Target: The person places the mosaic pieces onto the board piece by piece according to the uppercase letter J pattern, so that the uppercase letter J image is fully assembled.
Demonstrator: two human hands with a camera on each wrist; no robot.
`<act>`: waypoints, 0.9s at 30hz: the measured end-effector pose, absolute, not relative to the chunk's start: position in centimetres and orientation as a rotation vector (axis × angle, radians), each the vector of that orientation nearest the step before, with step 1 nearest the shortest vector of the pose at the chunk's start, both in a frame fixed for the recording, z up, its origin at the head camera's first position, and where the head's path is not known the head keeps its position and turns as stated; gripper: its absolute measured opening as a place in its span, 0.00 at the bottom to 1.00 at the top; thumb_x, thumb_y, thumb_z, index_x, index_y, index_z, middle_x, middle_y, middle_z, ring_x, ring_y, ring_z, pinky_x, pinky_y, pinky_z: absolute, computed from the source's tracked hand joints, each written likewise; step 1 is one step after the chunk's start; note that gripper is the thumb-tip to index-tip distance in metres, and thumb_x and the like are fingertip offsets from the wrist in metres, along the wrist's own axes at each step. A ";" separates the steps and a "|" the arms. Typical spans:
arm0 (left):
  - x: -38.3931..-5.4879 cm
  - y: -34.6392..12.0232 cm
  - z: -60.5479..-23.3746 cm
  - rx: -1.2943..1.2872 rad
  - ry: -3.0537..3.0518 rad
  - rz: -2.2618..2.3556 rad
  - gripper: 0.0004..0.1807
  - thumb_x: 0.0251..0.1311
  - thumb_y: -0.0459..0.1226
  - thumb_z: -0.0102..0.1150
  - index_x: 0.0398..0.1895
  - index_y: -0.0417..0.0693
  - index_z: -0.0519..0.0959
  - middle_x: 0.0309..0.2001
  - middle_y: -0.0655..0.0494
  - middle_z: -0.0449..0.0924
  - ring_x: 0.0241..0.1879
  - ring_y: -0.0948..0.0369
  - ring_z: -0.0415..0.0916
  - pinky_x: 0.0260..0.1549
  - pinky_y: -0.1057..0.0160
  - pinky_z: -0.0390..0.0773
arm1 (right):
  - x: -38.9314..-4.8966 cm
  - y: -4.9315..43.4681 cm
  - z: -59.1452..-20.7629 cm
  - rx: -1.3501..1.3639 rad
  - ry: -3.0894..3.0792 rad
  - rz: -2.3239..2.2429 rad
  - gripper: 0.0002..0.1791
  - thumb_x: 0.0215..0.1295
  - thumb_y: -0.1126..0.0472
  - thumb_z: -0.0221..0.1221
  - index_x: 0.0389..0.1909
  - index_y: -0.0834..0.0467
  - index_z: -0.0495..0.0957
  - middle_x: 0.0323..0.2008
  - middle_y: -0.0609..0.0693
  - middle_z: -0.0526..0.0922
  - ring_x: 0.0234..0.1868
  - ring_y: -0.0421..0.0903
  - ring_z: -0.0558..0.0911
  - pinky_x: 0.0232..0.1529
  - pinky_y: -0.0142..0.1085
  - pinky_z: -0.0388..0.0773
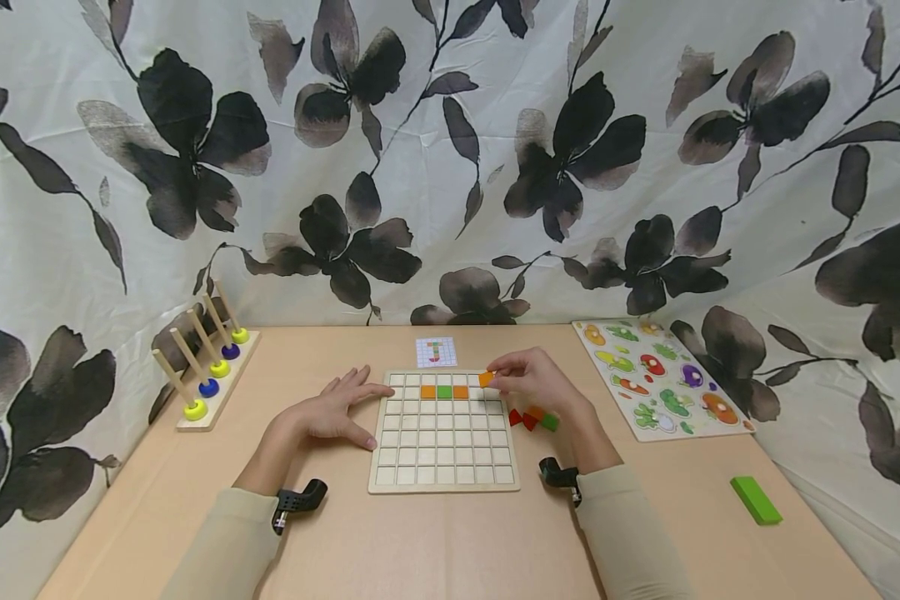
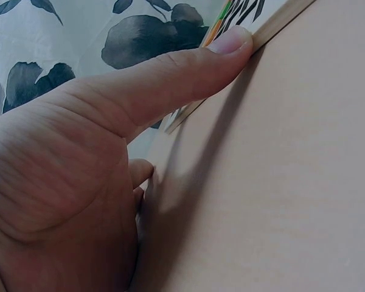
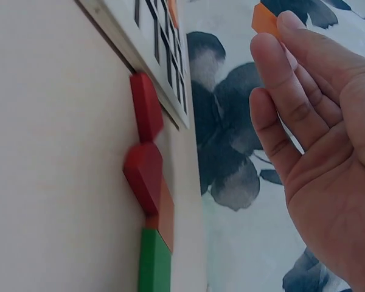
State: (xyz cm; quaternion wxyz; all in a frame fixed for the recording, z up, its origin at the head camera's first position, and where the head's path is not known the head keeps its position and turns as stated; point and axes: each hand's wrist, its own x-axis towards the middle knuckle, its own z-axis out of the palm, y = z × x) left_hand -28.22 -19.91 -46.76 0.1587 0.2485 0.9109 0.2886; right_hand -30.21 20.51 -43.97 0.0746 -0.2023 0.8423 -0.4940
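Observation:
A wooden grid board (image 1: 444, 458) lies on the table, with an orange tile (image 1: 427, 392), a green tile (image 1: 444, 392) and another orange tile (image 1: 461, 392) side by side in an upper row. My left hand (image 1: 333, 408) rests at the board's left edge, its fingers spread; the thumb (image 2: 188, 73) touches that edge in the left wrist view. Above the board's upper right corner, my right hand (image 1: 536, 383) pinches an orange tile (image 3: 266, 20) between thumb and fingertip. Red tiles (image 3: 145, 173), an orange tile (image 3: 165, 216) and a green tile (image 3: 154, 261) lie right of the board.
Behind the board lies a small pattern card (image 1: 436, 352). A peg stand (image 1: 217, 392) with yellow and blue rings is at left. A picture board of vegetables (image 1: 663, 379) lies at right, with a green block (image 1: 756, 500) nearer. A floral cloth (image 1: 450, 167) hangs behind the table.

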 end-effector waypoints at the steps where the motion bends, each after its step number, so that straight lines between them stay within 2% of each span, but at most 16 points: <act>1: -28.2 -19.9 -46.8 0.710 2.604 0.825 0.50 0.44 0.56 0.80 0.75 0.61 0.70 0.84 0.34 0.36 0.83 0.35 0.28 0.78 0.31 0.31 | -30.2 20.3 -44.1 -0.608 2.534 -1.470 0.18 0.67 0.58 0.70 0.55 0.61 0.86 0.38 0.52 0.88 0.35 0.55 0.87 0.39 0.36 0.86; 7: -28.2 -19.9 -46.7 0.712 2.601 0.828 0.51 0.44 0.57 0.80 0.75 0.61 0.70 0.84 0.34 0.36 0.83 0.35 0.28 0.78 0.31 0.31 | -30.1 19.1 -44.4 -0.633 2.599 -1.403 0.13 0.67 0.58 0.70 0.51 0.54 0.88 0.38 0.48 0.88 0.39 0.48 0.85 0.43 0.34 0.84; 14: -28.2 -20.0 -46.8 0.717 2.607 0.817 0.51 0.44 0.57 0.80 0.75 0.60 0.69 0.84 0.33 0.36 0.83 0.35 0.28 0.78 0.31 0.32 | -30.1 17.7 -44.7 -0.692 2.579 -1.388 0.15 0.66 0.59 0.71 0.51 0.59 0.87 0.37 0.48 0.89 0.38 0.47 0.85 0.44 0.33 0.83; 27: -28.3 -19.9 -46.8 0.712 2.606 0.821 0.51 0.44 0.57 0.80 0.75 0.61 0.70 0.84 0.34 0.36 0.83 0.35 0.28 0.78 0.31 0.32 | -30.1 15.6 -44.7 -0.784 2.603 -1.300 0.11 0.65 0.60 0.71 0.46 0.59 0.87 0.31 0.46 0.86 0.31 0.49 0.84 0.35 0.31 0.79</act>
